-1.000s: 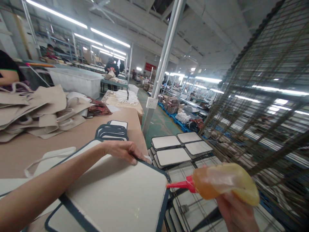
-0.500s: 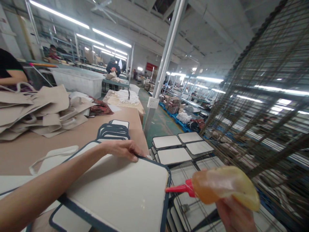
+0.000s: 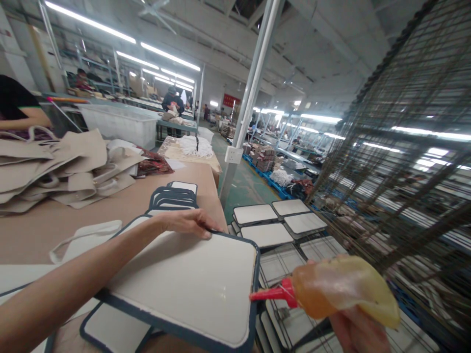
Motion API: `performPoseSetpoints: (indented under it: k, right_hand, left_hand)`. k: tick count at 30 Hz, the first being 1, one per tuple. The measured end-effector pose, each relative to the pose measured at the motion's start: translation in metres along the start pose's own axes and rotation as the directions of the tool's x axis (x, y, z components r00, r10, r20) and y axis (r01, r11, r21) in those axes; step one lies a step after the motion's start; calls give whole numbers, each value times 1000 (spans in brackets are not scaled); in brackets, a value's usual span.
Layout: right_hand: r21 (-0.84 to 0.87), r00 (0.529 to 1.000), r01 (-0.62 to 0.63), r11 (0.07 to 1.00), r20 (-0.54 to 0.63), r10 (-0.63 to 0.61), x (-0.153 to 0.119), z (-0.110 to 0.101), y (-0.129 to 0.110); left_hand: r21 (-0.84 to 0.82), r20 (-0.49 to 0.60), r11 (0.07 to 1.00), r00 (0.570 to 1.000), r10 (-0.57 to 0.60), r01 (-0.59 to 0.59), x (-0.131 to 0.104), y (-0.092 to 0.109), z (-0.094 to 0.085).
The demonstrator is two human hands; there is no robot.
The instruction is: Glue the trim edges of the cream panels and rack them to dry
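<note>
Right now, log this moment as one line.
left hand: gripping far edge of white panel | right hand: holding amber squeeze bottle | red nozzle: tip at panel's right border

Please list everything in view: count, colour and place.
Bordered panel: one, white edged dark blue, front centre
Bottle: one, amber, red nozzle, lower right
Near table: one, brown, left
Other panels: many, white, dark-edged, table and right
Flat pieces: many, beige, on table
Strand heaps: two, white, background
Large tub: one, whitish, behind pieces
Near post: one, grey, centre
Wire racks: count unclear, dark, right
Tube lights: many, white, overhead
Co-workers: several, dark clothing, background
Left hand: one, bare, panel's far edge
Right hand: one, bare, around bottle
</note>
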State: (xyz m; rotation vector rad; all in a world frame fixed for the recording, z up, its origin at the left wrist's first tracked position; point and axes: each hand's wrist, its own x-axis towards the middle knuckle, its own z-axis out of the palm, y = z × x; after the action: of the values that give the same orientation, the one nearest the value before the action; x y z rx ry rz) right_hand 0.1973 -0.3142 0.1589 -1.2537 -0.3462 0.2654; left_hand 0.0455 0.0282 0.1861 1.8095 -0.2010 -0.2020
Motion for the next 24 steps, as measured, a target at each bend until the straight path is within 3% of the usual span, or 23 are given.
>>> performPoseSetpoints:
  k: [9, 14, 18, 24]
  right_hand:
    - [-93, 998, -3, 996, -58, -3, 1, -21, 18]
    - [-134, 999, 31, 990, -37, -36, -2, -11, 9]
    - [-104, 1000, -5, 995, 5, 6, -7, 1, -1]
    - [-129, 979, 199, 971, -8, -202, 2, -13, 10]
  left_hand:
    - [-59, -19, 998, 1000, -14, 12, -1, 3, 2]
    - [-53, -49, 999, 999, -5, 2, -3, -6, -3]
    - [-69, -104, 998, 994, -15, 8, -6, -9, -6]
    - [-87, -202, 996, 979, -25, 8, -8, -15, -6]
